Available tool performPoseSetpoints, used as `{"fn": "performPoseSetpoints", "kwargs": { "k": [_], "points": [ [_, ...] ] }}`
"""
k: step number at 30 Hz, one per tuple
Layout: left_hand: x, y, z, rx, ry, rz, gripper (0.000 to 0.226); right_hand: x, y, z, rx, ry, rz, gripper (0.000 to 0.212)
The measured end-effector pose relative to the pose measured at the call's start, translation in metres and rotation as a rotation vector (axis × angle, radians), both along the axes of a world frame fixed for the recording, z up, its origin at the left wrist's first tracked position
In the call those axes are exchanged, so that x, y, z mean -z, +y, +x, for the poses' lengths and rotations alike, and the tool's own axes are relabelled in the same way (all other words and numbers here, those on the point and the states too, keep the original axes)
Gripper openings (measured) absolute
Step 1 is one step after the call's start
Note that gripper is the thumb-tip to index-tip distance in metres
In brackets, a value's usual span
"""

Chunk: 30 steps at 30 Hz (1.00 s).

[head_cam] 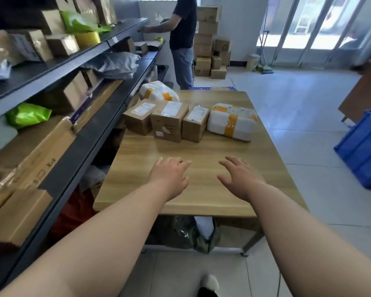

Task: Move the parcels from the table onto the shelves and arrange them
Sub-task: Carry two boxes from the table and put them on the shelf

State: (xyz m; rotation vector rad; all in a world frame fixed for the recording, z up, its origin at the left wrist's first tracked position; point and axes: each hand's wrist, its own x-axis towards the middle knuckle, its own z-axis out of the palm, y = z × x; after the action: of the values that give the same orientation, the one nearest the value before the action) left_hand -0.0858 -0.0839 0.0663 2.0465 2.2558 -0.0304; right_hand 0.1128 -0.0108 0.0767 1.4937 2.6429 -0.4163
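On the wooden table [201, 202] three brown cardboard boxes stand in a row: a left box [138, 117], a middle box [169, 122] and a right box [195, 123]. A white parcel with orange tape [231, 122] lies to their right. Another white parcel [157, 91] sits behind them at the table's far left. My left hand [170, 175] and my right hand [238, 177] hover over the near half of the table, fingers spread, holding nothing, well short of the boxes.
Dark shelves [90, 129] packed with boxes and bags run along the left. Another person [183, 39] stands at the shelves beyond the table. Stacked cartons [210, 41] stand at the back. A blue crate [364, 146] sits on the floor at right.
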Motion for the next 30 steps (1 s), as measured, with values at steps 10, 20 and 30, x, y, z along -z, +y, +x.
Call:
{"fn": "performPoseSetpoints", "kwargs": {
  "k": [10, 20, 30],
  "points": [
    [0.007, 0.131, -0.018, -0.073, 0.038, -0.06, 0.057, 0.0, 0.169, -0.027, -0.061, -0.046, -0.014, 0.06],
    [0.025, 0.178, -0.107, -0.181, 0.024, -0.09, 0.057, 0.018, 0.221, -0.12, -0.158, -0.016, -0.039, 0.06],
    [0.028, 0.232, -0.228, -0.127, 0.046, -0.087, 0.057, 0.027, 0.26, -0.236, -0.12, 0.009, -0.048, 0.059]
  ]
}}
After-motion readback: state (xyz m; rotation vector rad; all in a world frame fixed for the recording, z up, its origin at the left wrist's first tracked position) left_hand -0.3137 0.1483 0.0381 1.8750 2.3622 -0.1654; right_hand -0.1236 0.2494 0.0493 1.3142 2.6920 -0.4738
